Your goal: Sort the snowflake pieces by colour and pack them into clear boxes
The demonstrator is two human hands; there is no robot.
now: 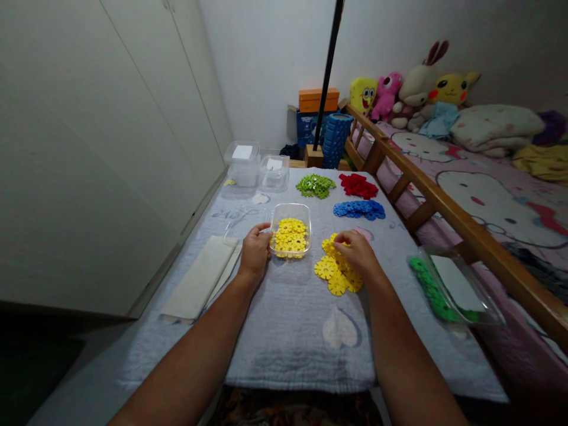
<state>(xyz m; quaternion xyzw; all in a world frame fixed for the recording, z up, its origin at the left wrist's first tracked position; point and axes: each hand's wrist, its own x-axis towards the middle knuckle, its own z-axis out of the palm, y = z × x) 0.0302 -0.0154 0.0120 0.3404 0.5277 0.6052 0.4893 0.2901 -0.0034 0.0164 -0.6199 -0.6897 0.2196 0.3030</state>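
My left hand [256, 253] grips the left side of a clear plastic container [291, 205], with its thumb at the rim. Inside the container lie several yellow notched snowflake discs [290, 235]. To the right, my right hand [358, 253] reaches over a loose pile of yellow snowflake discs [337, 277] on the cloth. Its thumb and forefinger are pinched at a yellow snowflake disc [329, 243] at the far edge of that pile. Part of the pile is hidden under this hand.
Behind lie piles of light green [316, 186], red [358, 186] and blue discs [359, 209]. A lidded box of green discs [437, 290] stands at right. Clear boxes [243, 163] stand at the back left; a folded cloth [202, 278] lies left. A wooden bed rail [426, 186] borders the table.
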